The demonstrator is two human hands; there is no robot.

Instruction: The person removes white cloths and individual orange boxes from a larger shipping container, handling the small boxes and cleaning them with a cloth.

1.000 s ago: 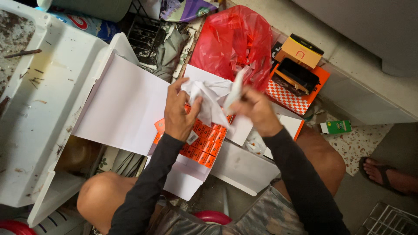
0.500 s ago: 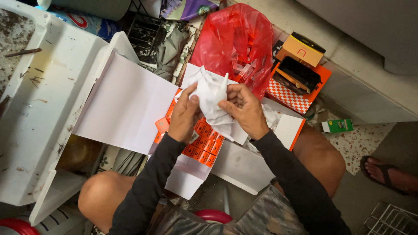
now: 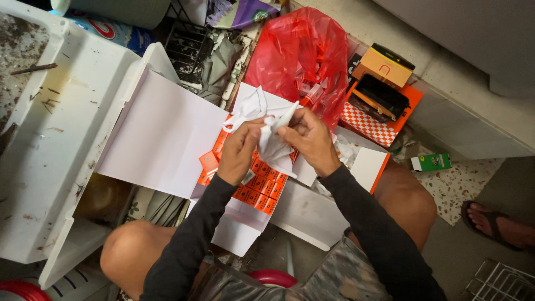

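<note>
Between the two hands hangs a crumpled white paper, long axis running downward; left hand and right hand both pinch its top above the orange boxes.

A crumpled sheet of thin white paper hangs between the two hands, creased and folded over on itself, with one loose corner flaring up and to the left and a longer tail drooping downward. The left hand pinches its left side, while the right hand grips its upper right edge, thumb on top. Directly beneath the paper lies an open white cardboard box with its broad lid flap spread flat to the left; inside sit rows of small orange rectangular packets, packed closely side by side.
</note>
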